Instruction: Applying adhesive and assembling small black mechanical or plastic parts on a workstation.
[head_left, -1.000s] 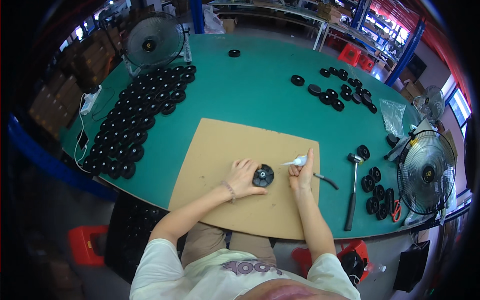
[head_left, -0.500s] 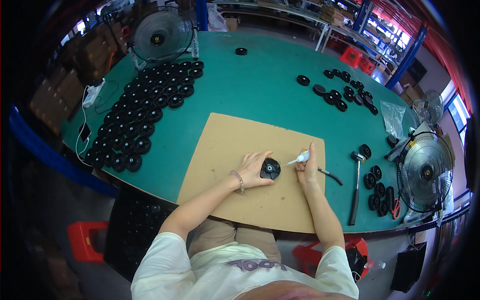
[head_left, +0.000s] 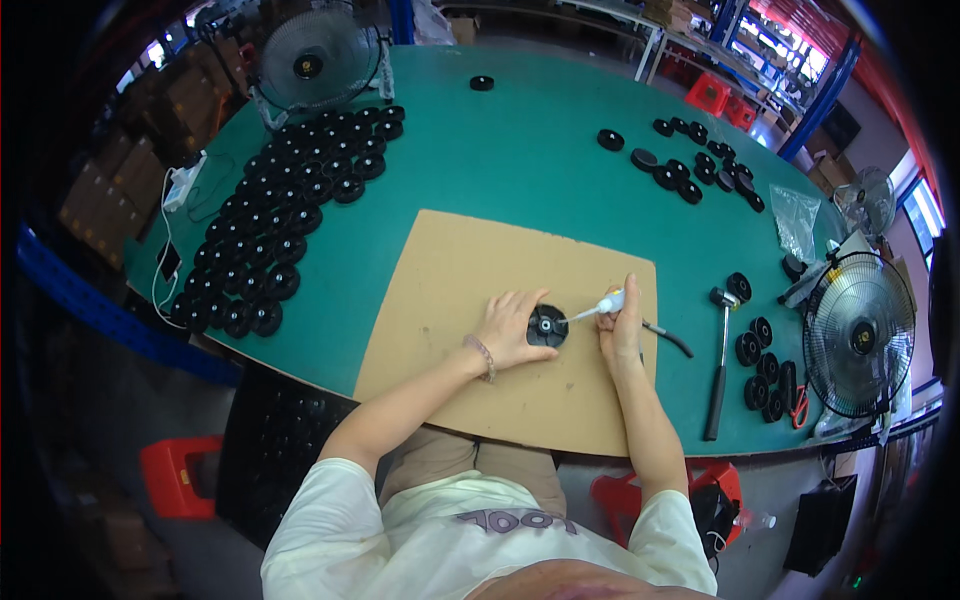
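My left hand (head_left: 512,332) grips a round black plastic wheel (head_left: 546,326) by its rim, thumb on the near side and fingers on the far side. A small metal piece sits at the wheel's centre. The wheel is on a brown cardboard sheet (head_left: 440,280). In my right hand (head_left: 622,322) is a small white squeeze bottle (head_left: 611,302), its long thin nozzle pointing left with the tip at the wheel's right side. Whether the tip touches is too small to tell. A curved black tool handle (head_left: 672,339) sticks out beyond my right hand; its other end is hidden.
Many similar black wheels (head_left: 290,205) crowd the green table's (head_left: 500,150) left side. Loose wheels (head_left: 690,170) lie far right, several more (head_left: 760,365) near right. A hammer (head_left: 719,365), red-handled scissors (head_left: 800,408) and a fan (head_left: 858,335) are at right. Another fan (head_left: 318,65) stands far left.
The nozzle tip has come from just beside the wheel to over its right edge. My left hand keeps its grip on the wheel. The whole view has shifted slightly.
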